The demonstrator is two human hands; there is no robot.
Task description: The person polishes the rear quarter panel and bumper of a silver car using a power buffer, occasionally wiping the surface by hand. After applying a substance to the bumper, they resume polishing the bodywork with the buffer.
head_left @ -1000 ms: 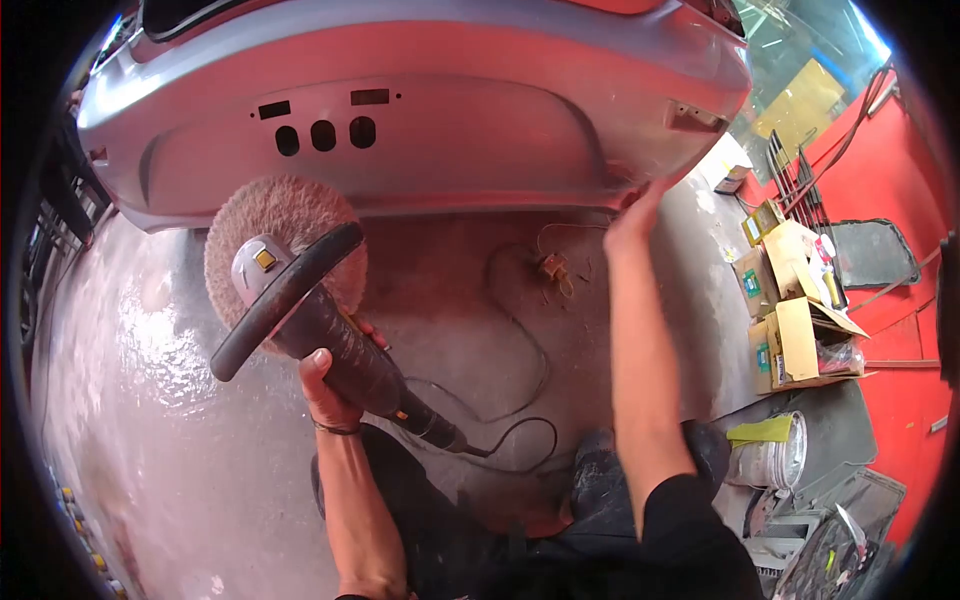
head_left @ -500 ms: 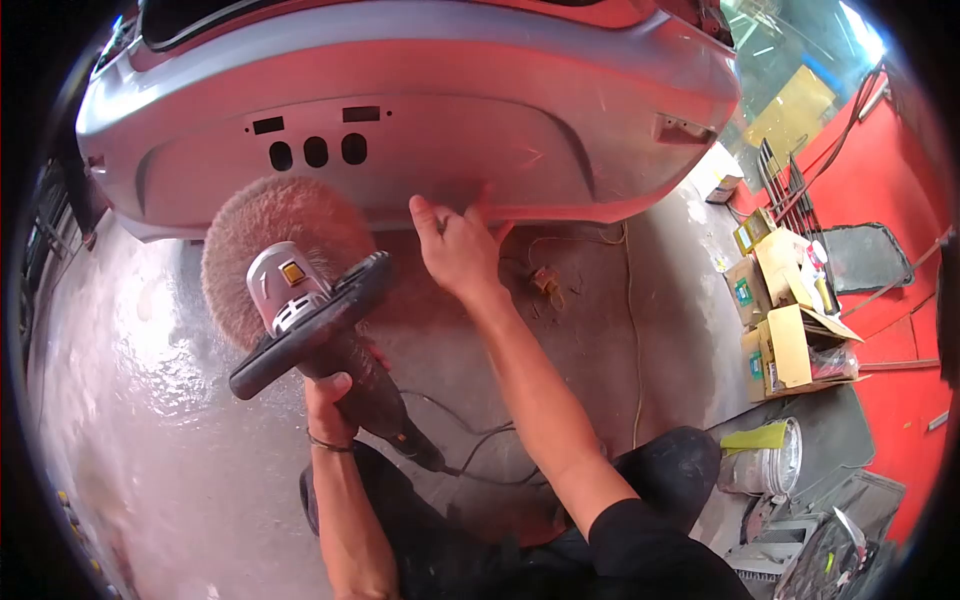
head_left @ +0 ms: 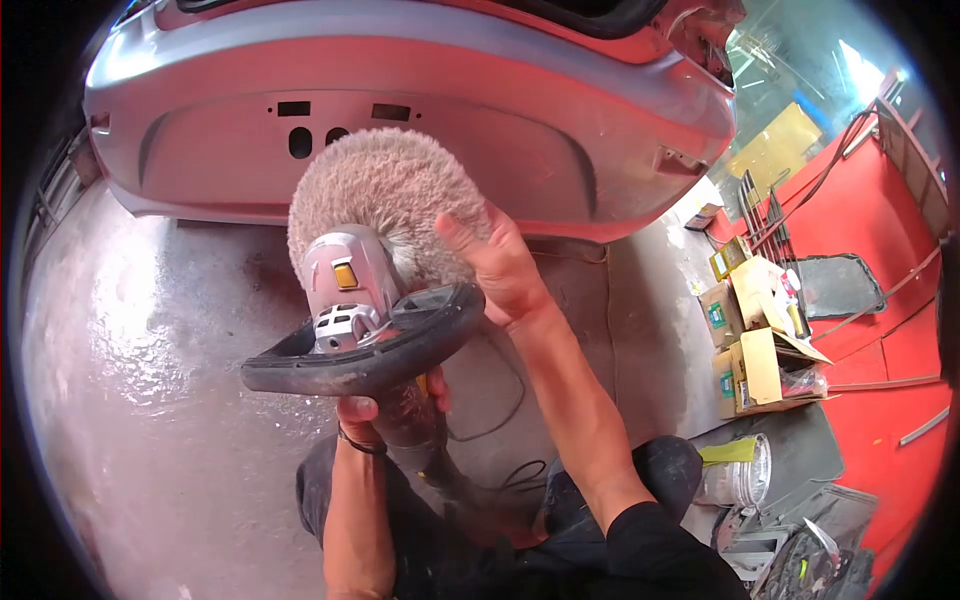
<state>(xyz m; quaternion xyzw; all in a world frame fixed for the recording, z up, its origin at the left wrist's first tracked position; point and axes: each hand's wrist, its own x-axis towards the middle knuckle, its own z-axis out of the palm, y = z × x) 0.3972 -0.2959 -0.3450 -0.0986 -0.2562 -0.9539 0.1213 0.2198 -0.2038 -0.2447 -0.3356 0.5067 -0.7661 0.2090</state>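
Observation:
A polisher with a silver head and black loop handle hangs over the floor. My left hand is wrapped round its dark body, below the handle. The fluffy beige pad faces up and away, in front of the car's rear panel, hiding part of its cut-outs. At the pad's right edge is my right hand, thumb on the wool and fingers behind the rim. Whether the pad touches the panel cannot be made out.
Open cardboard boxes stand on the right, near a bucket with a yellow-green cloth. Black rods and a dark mat lie by the red floor area. A cable runs along the grey floor.
The polisher has moved right and its pad has tilted up. My right hand has come from beside the panel to the pad's edge and taken hold of it. The view has shifted slightly.

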